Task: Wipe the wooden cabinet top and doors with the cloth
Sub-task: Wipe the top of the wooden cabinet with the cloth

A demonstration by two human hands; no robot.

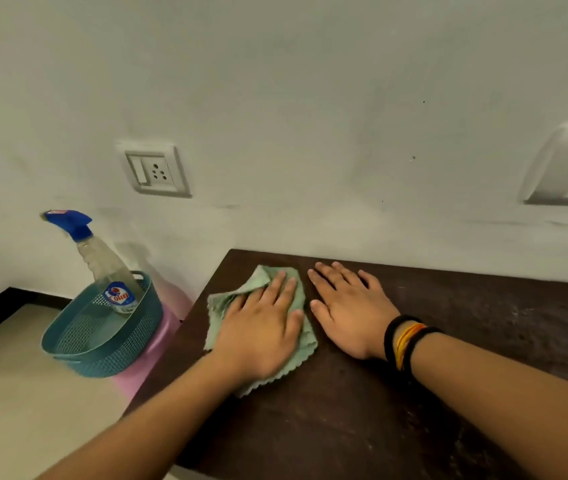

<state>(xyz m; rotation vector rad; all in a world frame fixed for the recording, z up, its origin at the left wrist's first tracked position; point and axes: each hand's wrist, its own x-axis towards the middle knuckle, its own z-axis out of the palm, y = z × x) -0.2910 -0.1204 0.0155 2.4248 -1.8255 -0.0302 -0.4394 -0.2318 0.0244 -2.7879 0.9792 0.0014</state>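
The dark wooden cabinet top (449, 375) fills the lower right and looks dusty and streaked. A crumpled pale green cloth (230, 303) lies near its back left corner. My left hand (262, 327) presses flat on the cloth with fingers spread. My right hand (348, 306) rests palm down on the bare wood just right of the cloth, holding nothing. Its wrist carries black and orange bands. The cabinet doors are out of view.
A teal perforated basket (78, 344) stands on a pink stool (158, 348) left of the cabinet and holds a spray bottle (109, 271) with a blue trigger. The white wall carries a socket plate (154, 173) and a white box (566, 168) at right.
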